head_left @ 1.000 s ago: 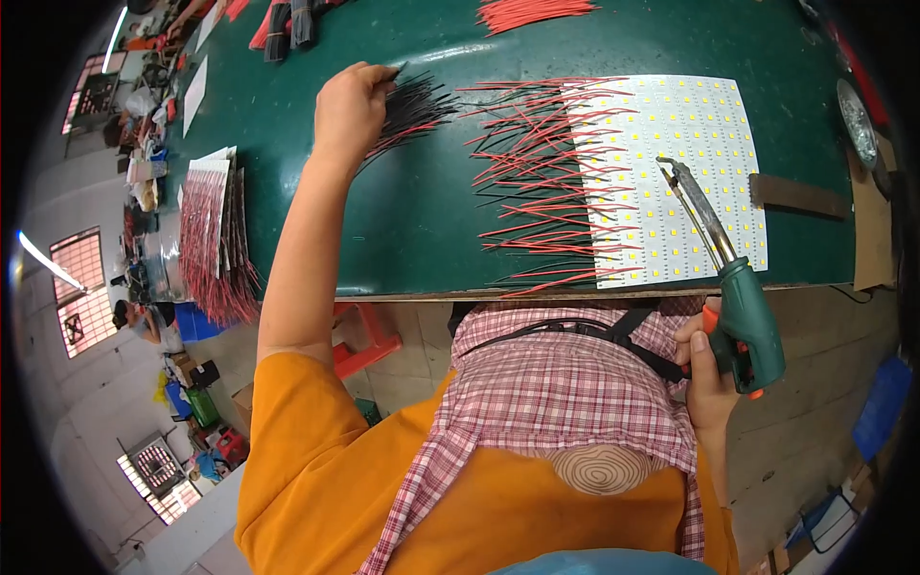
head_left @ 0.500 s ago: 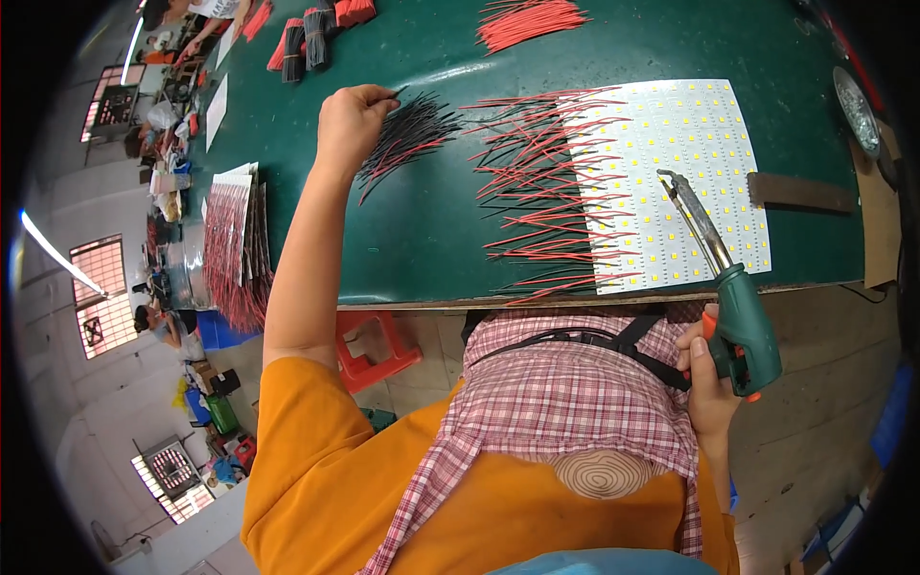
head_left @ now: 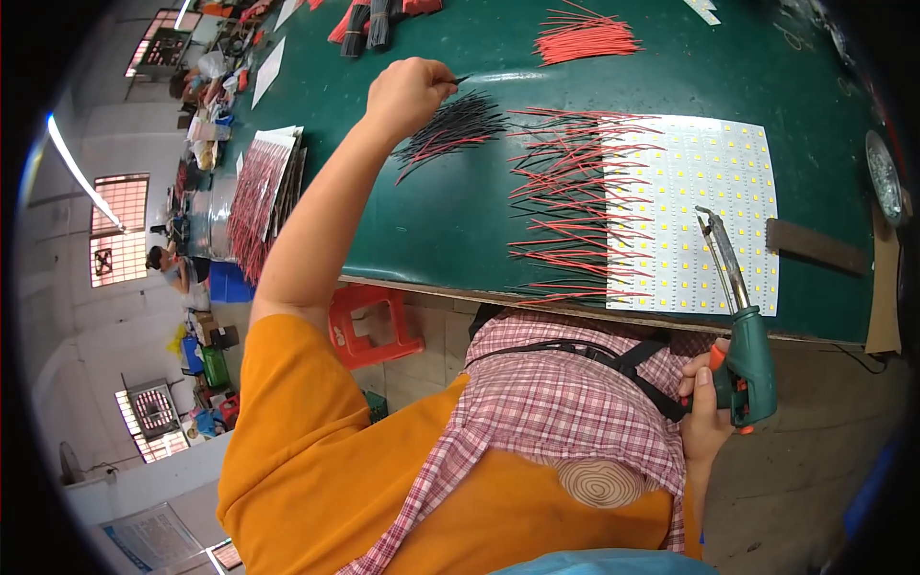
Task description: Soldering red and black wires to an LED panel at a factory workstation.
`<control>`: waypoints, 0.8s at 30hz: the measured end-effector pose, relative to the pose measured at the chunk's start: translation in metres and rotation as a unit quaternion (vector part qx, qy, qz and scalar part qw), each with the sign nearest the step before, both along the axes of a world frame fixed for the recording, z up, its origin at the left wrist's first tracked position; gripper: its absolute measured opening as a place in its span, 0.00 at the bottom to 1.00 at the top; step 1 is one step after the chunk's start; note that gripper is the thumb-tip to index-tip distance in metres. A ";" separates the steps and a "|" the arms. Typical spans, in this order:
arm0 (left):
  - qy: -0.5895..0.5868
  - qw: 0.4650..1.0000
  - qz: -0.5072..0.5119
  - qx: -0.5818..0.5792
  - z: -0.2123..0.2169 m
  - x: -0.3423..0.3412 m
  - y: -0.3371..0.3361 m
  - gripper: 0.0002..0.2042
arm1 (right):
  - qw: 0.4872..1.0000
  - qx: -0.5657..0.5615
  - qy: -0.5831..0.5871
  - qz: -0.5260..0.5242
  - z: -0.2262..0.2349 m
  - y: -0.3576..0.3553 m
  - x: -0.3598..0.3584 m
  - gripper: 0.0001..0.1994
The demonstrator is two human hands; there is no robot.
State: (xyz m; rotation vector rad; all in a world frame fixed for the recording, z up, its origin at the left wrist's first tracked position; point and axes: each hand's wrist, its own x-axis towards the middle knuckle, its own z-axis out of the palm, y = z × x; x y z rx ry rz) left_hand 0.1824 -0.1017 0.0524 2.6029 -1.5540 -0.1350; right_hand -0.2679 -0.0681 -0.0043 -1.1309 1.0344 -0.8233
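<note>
My left hand (head_left: 412, 99) is closed in a pinch on a black wire (head_left: 462, 80), whose short end sticks out past the fingertips. Just below it lies a loose pile of black wires (head_left: 460, 123) with a few red ones among them. In my right hand (head_left: 707, 414), near the table's front edge, is a green soldering gun (head_left: 754, 362) with orange parts. Its metal tip points up over a white LED board (head_left: 685, 249) dotted with yellow chips; contact cannot be made out. Red and black wires (head_left: 561, 196) fan out from the board's left side.
A dark flat bar (head_left: 819, 246) lies at the board's right edge. Red wires (head_left: 585, 38) and tied wire bundles (head_left: 380, 24) are at the back. Stacked wired boards (head_left: 264, 196) sit at the left. A red stool (head_left: 376, 328) stands below the table edge; a round dish (head_left: 884, 177) is far right.
The whole view has shifted, so the table appears farther right. My left hand has risen slightly away from the black wire pile with a wire pinched. My right hand still holds the soldering gun.
</note>
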 end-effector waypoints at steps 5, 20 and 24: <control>-0.397 0.856 -0.246 0.223 0.012 -0.020 -0.025 0.02 | 1.000 0.011 -0.004 -0.009 -0.003 0.006 -0.007 0.16; -0.307 0.892 -0.308 0.125 -0.005 -0.044 -0.034 0.09 | 0.998 0.021 -0.001 0.055 -0.011 0.008 -0.018 0.13; -0.125 0.906 -0.399 -0.073 0.003 -0.145 0.016 0.12 | 0.995 0.020 0.017 0.095 -0.013 0.016 -0.034 0.17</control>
